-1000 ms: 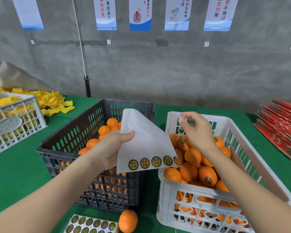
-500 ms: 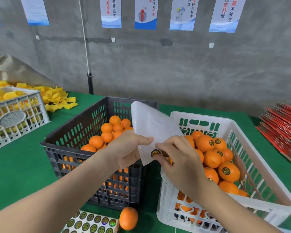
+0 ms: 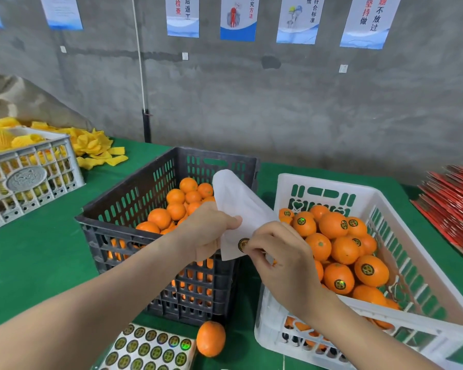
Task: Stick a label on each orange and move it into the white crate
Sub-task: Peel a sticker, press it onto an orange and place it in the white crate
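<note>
My left hand [image 3: 206, 231] grips a white label backing sheet [image 3: 238, 206] above the gap between two crates. My right hand [image 3: 281, 260] pinches at a round dark-and-gold label [image 3: 242, 244] on the sheet's lower edge. The dark crate [image 3: 134, 201] on the left holds plain oranges [image 3: 177, 209]. The white crate [image 3: 385, 206] on the right holds labelled oranges [image 3: 340, 277]. One loose orange [image 3: 211, 338] lies on the green table in front of the dark crate.
A full sheet of labels [image 3: 147, 351] lies at the near edge. A grey crate [image 3: 30, 177] with yellow foam nets [image 3: 94, 148] stands at the far left. Red flat cartons [image 3: 455, 204] are stacked at the right. A concrete wall with posters is behind.
My right hand came down from above the white crate to the sheet's lower edge and now pinches at a label. My left hand lowered the sheet slightly.
</note>
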`<act>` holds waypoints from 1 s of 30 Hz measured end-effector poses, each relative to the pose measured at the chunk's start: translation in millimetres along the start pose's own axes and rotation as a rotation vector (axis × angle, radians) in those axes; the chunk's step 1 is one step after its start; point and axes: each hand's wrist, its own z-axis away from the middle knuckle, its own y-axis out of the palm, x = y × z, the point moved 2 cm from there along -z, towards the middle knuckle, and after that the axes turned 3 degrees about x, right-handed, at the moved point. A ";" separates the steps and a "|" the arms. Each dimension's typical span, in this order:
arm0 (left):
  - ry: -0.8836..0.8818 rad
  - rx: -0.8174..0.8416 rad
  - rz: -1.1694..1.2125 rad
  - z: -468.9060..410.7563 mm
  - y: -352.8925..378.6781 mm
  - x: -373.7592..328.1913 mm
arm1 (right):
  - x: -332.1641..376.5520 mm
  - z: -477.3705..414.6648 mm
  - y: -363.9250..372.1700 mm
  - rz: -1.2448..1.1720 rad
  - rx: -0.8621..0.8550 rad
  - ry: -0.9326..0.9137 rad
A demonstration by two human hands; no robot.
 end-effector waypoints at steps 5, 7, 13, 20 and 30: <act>0.015 -0.019 -0.055 1.4 -7.4 1.2 | -0.4 -3.3 4.8 -0.102 0.068 0.162; 0.013 -0.045 -0.101 -0.3 -10.3 0.8 | 0.7 -5.2 7.0 -0.045 0.118 0.142; -0.083 -0.015 0.030 -5.3 -20.4 7.9 | 5.3 -8.2 12.2 0.107 0.130 -0.012; -0.128 0.083 0.061 -9.4 -35.3 9.8 | 10.1 -30.1 -1.7 -0.200 -0.069 0.114; -0.168 0.108 0.144 -11.3 -47.2 -0.2 | 11.1 -34.7 21.3 0.067 0.250 -0.060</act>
